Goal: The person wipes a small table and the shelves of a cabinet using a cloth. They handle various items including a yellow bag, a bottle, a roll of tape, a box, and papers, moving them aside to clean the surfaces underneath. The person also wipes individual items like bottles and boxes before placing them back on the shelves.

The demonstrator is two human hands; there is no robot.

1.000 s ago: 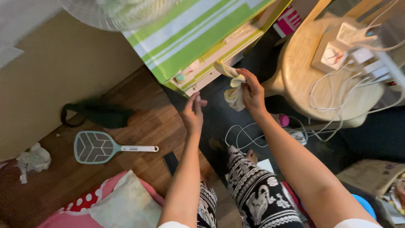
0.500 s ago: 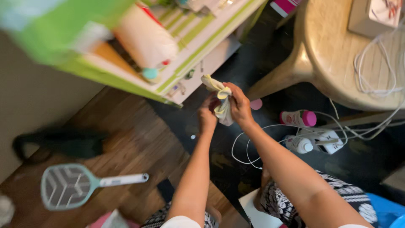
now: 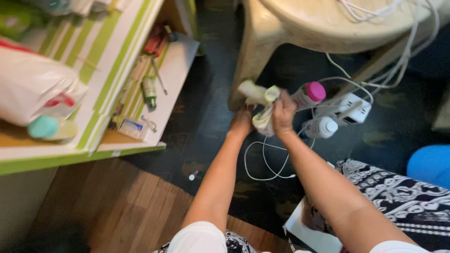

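Pale yellow cloth (image 3: pixel 260 104) — now bunched in both hands, left hand (image 3: pixel 242 122) having joined right hand (image 3: pixel 283 114) since a second ago — held beside the wooden stool (image 3: pixel 300 28) leg.

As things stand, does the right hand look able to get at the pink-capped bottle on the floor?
Probably yes. The right hand grips a pale cloth, and the pink-capped bottle lies just beside it with nothing between. But the fingers are full of cloth, and white cables trail close by.
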